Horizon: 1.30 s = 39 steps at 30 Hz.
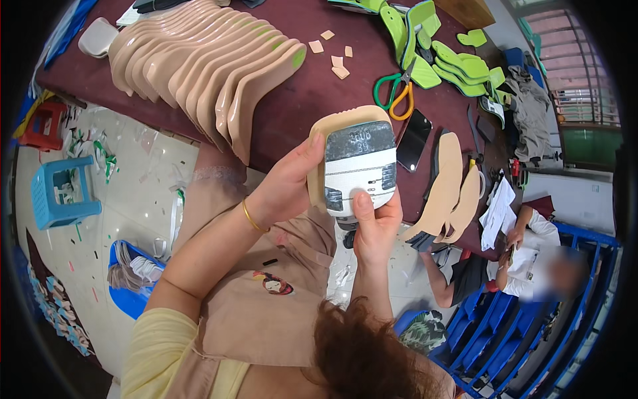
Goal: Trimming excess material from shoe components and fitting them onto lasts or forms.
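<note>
I hold a tan shoe insole [332, 126] with a grey and white stiff piece [360, 166] laid on its upper face. My left hand [287, 184] grips the insole's left edge, thumb on top. My right hand [375, 229] holds it from below, its thumb pressing on the white piece. Both are raised in front of the dark red table [299, 100]. A gold bangle sits on my left wrist.
A fanned row of tan insoles [206, 63] lies at the table's left. Green insoles [452, 60], green-and-orange scissors [393, 93], a black phone [413, 139] and two more tan insoles [448, 193] lie to the right. A seated person [525, 266] is at right; a blue stool [63, 193] on the floor.
</note>
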### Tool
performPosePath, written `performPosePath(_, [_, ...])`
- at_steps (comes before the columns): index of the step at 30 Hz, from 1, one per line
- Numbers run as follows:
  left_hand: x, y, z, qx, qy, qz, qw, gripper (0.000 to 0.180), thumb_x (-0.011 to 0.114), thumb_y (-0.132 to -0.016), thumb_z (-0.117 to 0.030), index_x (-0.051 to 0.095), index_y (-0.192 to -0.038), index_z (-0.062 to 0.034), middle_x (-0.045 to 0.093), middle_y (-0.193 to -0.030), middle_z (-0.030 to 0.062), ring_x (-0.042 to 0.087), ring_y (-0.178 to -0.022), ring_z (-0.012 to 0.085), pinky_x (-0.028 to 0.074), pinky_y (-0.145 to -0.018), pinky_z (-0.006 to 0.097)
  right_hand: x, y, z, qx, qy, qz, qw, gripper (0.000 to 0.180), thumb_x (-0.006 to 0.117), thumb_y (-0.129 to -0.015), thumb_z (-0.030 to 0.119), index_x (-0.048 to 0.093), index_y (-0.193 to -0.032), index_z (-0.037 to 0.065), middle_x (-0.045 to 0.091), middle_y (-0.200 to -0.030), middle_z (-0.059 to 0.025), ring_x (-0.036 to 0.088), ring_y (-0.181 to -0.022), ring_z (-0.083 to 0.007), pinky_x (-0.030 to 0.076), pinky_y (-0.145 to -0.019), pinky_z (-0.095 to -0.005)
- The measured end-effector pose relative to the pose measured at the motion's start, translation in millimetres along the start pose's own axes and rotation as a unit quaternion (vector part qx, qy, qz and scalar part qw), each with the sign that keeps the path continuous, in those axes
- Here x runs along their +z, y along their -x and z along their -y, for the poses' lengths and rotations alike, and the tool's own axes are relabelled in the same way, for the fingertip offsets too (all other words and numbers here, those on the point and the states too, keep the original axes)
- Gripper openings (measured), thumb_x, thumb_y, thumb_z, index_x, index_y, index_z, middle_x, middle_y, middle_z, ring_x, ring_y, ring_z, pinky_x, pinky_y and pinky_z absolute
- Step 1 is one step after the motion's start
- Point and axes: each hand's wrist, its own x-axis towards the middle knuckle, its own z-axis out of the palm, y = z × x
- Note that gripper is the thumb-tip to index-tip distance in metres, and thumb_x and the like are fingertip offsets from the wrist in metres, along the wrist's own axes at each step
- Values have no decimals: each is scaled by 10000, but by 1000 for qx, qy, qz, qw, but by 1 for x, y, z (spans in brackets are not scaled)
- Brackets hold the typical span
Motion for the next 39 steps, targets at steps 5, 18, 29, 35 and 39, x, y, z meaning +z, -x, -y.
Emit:
performPosePath(5, [1,-3,1,8,13,22,1000,492,309,-986,-390,343,-1358,-71,477,-1301,58,478,-1188,188,386,-997,356,-1,-3,0,-4,17,12,1000,290,665,-850,147,510,-1050,6,607,-994,-56,556,-891,-84,444,-810,-245])
performPosePath(18, [-2,-2,1,1,4,17,1000,527,295,-980,-414,325,-1368,-59,450,-1335,82,460,-1216,215,379,-1011,376,-4,-8,-2,5,25,19,1000,310,660,-857,177,510,-1067,6,607,-995,-55,556,-890,-84,444,-803,-241])
performPosePath(29, [4,-1,-3,1,-35,15,999,451,393,-975,-316,356,-1338,-50,483,-1293,88,496,-1171,200,413,-977,369,-5,-10,-10,2,28,26,999,346,676,-844,178,505,-1093,8,607,-1020,-53,561,-922,-94,446,-831,-255])
performPosePath(35, [5,-5,-18,-46,-29,8,998,400,497,-942,-187,399,-1302,-44,546,-1206,71,548,-1096,175,458,-925,337,-32,-15,-1,77,55,169,981,444,711,-815,183,508,-1164,-3,612,-1075,-59,562,-983,-117,441,-860,-269])
performPosePath(39, [7,-6,-21,-60,-17,9,998,386,488,-946,-198,411,-1284,-29,551,-1196,88,562,-1085,188,478,-910,346,-46,-18,5,151,59,194,968,489,738,-787,240,536,-1150,-15,626,-1063,-68,573,-958,-128,450,-846,-283])
